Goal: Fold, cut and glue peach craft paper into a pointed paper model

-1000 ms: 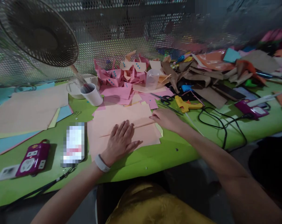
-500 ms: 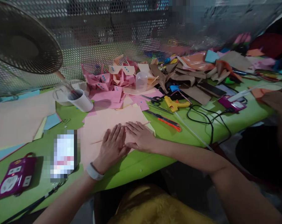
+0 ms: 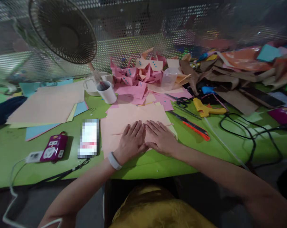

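My left hand (image 3: 132, 141), with a pale band (image 3: 114, 161) round its wrist, lies palm down on peach paper (image 3: 136, 112). Beside it my right hand (image 3: 160, 138) is also flat, the thumbs close together. Under both palms runs a thin peach stick, perhaps rolled paper (image 3: 117, 134); its ends show at either side, its middle is hidden. Fingers of both hands are stretched out. To the right of the paper lie an orange-handled cutter (image 3: 193, 125), black scissors (image 3: 181, 100) and a yellow glue gun (image 3: 206, 109).
A smartphone (image 3: 88, 139) and a purple power socket (image 3: 54, 147) are on the left, near stacked paper sheets (image 3: 48, 101). A white cup (image 3: 107, 93) stands below the fan (image 3: 65, 31). Folded pink paper pieces (image 3: 131, 76) and brown scraps (image 3: 219, 74) crowd the back. Black cable (image 3: 243, 136) loops at right.
My view has swung left, so the table's things sit farther right in the picture. Both hands stay flat on the stick and paper, with little visible movement of their own.
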A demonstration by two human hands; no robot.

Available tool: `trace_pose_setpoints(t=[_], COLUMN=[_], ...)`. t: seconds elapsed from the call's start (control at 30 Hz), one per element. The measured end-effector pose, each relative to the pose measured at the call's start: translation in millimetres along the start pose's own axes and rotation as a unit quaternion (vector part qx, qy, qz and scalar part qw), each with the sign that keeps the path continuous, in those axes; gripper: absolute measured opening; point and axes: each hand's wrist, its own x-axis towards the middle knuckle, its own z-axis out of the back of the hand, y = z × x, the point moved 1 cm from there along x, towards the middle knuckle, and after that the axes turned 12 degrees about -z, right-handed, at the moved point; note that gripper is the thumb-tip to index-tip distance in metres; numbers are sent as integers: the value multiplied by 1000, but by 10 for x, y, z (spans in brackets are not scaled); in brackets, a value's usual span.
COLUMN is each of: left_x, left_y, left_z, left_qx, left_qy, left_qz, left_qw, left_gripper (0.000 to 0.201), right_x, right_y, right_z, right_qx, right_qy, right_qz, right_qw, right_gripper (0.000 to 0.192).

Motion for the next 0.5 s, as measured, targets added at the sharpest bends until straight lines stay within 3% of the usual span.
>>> trace_pose_setpoints(t=[0.5], left_x=[-15], left_y=[-22], left_z=[-8], left_qx=[-16], left_qy=[13], left_qz=[16], left_qw=[1000], left_gripper=[81], right_x=[-4], right_y=[-23], right_z=[-25], right_qx=[-22], right_qy=[9], right_qz=[10], right_qw=[1000], right_gripper=[78])
